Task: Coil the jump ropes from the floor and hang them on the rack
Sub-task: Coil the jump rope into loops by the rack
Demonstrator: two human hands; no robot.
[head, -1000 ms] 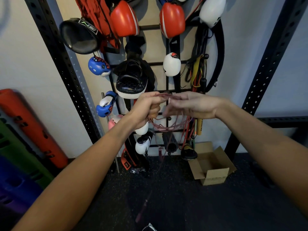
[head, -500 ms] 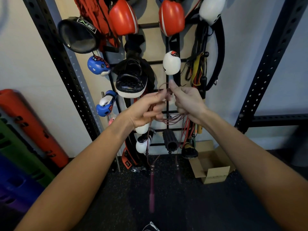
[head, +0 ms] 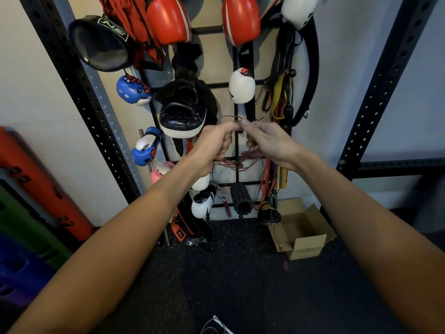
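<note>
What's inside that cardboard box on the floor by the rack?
The cardboard box is open; only bare cardboard shows inside. Its near wall hides the front of the bottom.

Premises: a gym. Wall rack [head: 237, 145] holds boxing gloves [head: 168, 19]; perforated steel uprights [head: 79, 90], speckled rubber flooring [head: 240, 273], stacked coloured pads [head: 36, 189].

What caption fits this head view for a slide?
Left hand and right hand pinch a thin dark-red coiled jump rope before a black metal wall rack.
</note>
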